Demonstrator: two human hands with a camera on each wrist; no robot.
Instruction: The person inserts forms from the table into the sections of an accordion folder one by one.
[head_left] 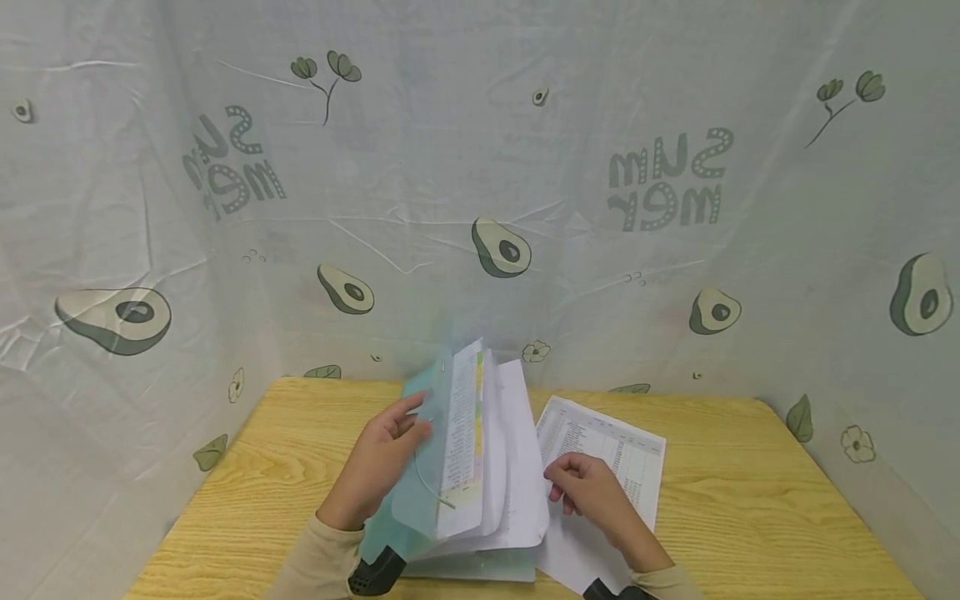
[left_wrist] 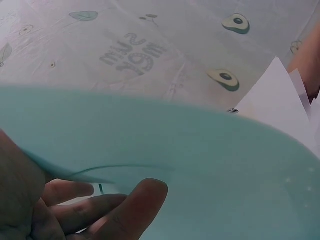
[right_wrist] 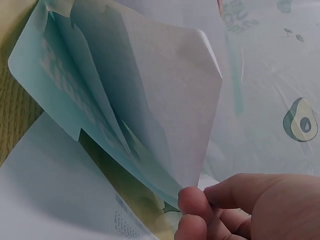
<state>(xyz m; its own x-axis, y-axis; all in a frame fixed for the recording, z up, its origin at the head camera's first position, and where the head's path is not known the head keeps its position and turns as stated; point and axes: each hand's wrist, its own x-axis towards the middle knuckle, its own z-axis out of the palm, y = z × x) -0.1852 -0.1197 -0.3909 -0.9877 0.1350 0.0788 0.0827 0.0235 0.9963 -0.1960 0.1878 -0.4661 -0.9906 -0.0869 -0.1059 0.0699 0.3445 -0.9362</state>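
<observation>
A translucent teal document folder [head_left: 382,533] stands partly spread on the table, with several sheets of paper [head_left: 517,467] fanned out of it. My left hand [head_left: 386,454] holds its raised front cover [left_wrist: 210,150], the thumb lying on the near face; a thin curved cord hangs by that hand. The foremost page is a printed table with coloured strips [head_left: 465,433]. At the right edge of the fanned pages, my right hand [head_left: 592,492] pinches the outer white sheet [right_wrist: 175,95] between thumb and index fingertip, its other fingers curled.
Under my right hand lies a loose printed sheet [head_left: 637,454] with a table of text, flat on the wooden table [head_left: 735,483]. A pale cloth curtain [head_left: 420,167] printed with avocados hangs around the back and both sides.
</observation>
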